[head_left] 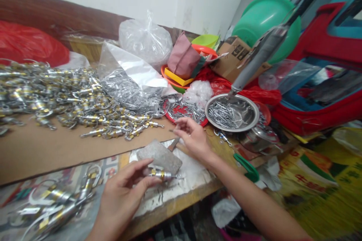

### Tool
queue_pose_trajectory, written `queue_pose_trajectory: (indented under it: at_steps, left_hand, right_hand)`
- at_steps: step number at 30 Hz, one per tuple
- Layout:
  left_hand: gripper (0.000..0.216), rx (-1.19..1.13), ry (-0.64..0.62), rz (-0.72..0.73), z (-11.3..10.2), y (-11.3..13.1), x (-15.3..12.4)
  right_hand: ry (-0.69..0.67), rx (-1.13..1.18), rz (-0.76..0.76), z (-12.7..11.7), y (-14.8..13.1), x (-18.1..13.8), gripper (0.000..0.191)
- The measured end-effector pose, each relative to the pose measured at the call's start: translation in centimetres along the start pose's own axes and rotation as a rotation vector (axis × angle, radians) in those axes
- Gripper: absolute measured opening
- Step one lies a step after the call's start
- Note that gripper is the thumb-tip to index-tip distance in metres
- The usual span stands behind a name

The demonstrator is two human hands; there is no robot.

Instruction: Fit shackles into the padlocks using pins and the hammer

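My left hand is at the front of the work surface, its thumb and fingers closed around the left end of a silver metal fitting with a yellow band. The fitting lies against a grey stone block, its small eyelet pointing right. My right hand is beyond the block, close to a red plate of loose metal pins. Its fingers are curled together, and anything between them is too small to make out. Below that hand, a flat brown metal tool rests by the block.
Many similar fittings are heaped on cardboard at left, with several more at front left. A clear bag of pins stands behind. A steel bowl of pins sits under a grey arm. A green-handled item is at the right edge.
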State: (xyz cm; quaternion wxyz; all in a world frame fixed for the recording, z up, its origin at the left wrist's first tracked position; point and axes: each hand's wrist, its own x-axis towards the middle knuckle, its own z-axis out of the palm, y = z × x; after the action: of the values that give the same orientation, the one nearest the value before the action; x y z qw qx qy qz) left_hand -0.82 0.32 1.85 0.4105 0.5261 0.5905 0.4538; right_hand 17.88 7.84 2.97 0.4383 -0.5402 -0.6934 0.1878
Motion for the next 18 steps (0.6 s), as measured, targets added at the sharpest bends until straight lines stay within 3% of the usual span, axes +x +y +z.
queue_pose_trajectory:
  at_steps: [3,6,12,15,18]
  left_hand:
    - [0.037,-0.027,-0.001,-0.002,0.1,-0.1,-0.1]
    - [0.033,0.02,-0.002,0.114,-0.1,0.0,-0.1]
    - [0.014,0.059,-0.074,0.278,-0.5,0.4,-0.1]
    - [0.011,-0.002,-0.108,0.218,-0.7,0.6,-0.3]
    - [0.009,-0.076,-0.097,0.09,-0.9,0.8,-0.4]
  right_hand:
    - [-0.208,0.251,-0.077,0.4,-3.4,-3.2,0.028]
    - [-0.298,0.296,-0.12,0.4,-4.7,-5.0,0.031]
    - [-0.243,0.341,-0.126,0.3,-4.6,-5.5,0.028]
    - [-0.17,0.374,-0.152,0.3,-4.6,-6.0,0.024]
    - [-0.111,0.268,-0.313,0.0,-4.3,-6.7,0.024]
